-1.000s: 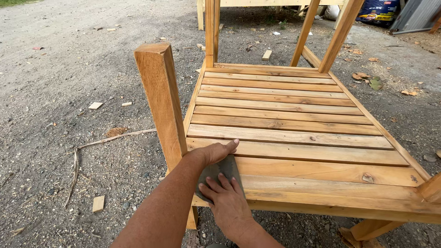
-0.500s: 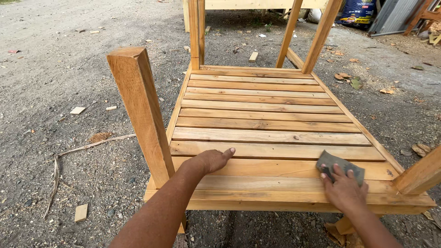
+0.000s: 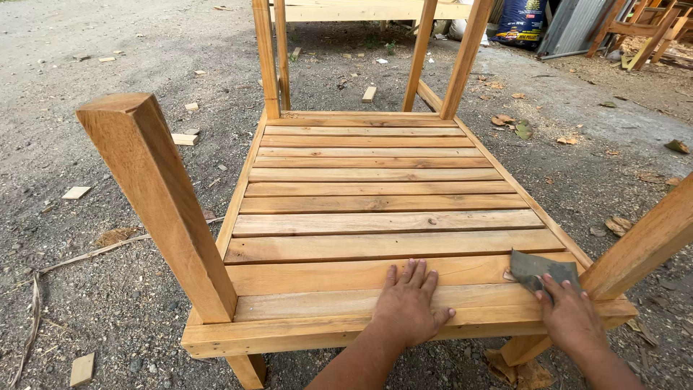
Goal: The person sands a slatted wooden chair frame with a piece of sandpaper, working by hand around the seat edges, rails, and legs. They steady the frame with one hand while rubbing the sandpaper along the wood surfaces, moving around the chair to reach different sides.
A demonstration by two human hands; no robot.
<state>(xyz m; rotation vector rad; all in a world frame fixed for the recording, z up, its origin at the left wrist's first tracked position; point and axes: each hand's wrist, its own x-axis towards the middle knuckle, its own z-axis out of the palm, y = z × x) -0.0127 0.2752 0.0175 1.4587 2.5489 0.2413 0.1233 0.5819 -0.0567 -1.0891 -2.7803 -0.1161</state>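
A slatted wooden frame point(image 3: 375, 204) with four upright posts stands on gravel in front of me. My left hand point(image 3: 410, 302) lies flat, fingers together, on the nearest slats near the front edge. My right hand point(image 3: 570, 312) presses a grey sheet of sandpaper point(image 3: 540, 268) onto the near slat at the right corner, beside the leaning right post point(image 3: 642, 244). The thick left post point(image 3: 160, 202) rises at the near left corner.
Gravel ground surrounds the frame, with small wood offcuts point(image 3: 76, 192), a dry stick point(image 3: 90, 253) and dead leaves point(image 3: 509, 123). Another wooden structure point(image 3: 361, 10), a dark printed sack point(image 3: 521, 22) and stacked timber point(image 3: 646, 29) stand at the back.
My right hand slid the sandpaper from the left part of the near slat across to the right corner. My left hand shifted right along the front slats.
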